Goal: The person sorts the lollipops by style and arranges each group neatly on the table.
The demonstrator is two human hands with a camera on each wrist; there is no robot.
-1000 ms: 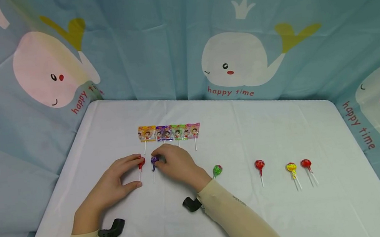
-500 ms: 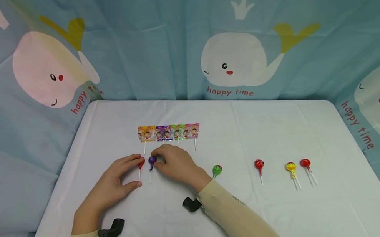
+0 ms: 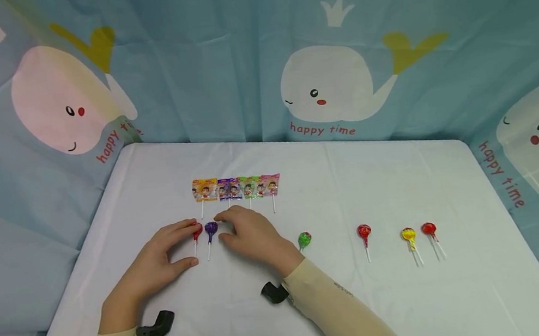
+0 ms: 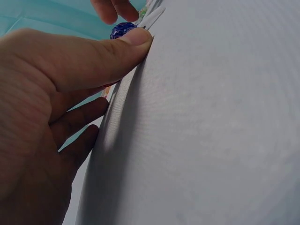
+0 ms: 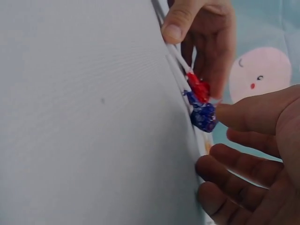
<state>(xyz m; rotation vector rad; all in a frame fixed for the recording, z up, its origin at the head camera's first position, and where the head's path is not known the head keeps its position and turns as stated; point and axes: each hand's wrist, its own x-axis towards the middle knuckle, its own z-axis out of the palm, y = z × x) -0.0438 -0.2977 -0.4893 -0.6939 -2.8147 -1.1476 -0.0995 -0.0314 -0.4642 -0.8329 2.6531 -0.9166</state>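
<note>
**Purple and red lollipops side by side between two hands**

The purple lollipop (image 3: 211,228) lies on the white table (image 3: 313,305), toward its left edge, head pointing to the far edge. Just beside it on the left is a red lollipop (image 3: 197,231). The person's left hand (image 3: 160,259) spans that one, fingertips on its head, thumb well apart from them near the stick's end. The right hand (image 3: 252,238) is just beside the purple head, thumb and fingers apart, gripping nothing.

Nearer the far edge I see a row of stick candies in flat packets: orange (image 3: 205,190), purple (image 3: 229,189), green (image 3: 249,187) and pink (image 3: 271,185). A green lollipop (image 3: 305,239) lies near the right forearm; farther toward the right edge lie three more, red (image 3: 364,232), yellow (image 3: 408,234) and red (image 3: 429,228).
</note>
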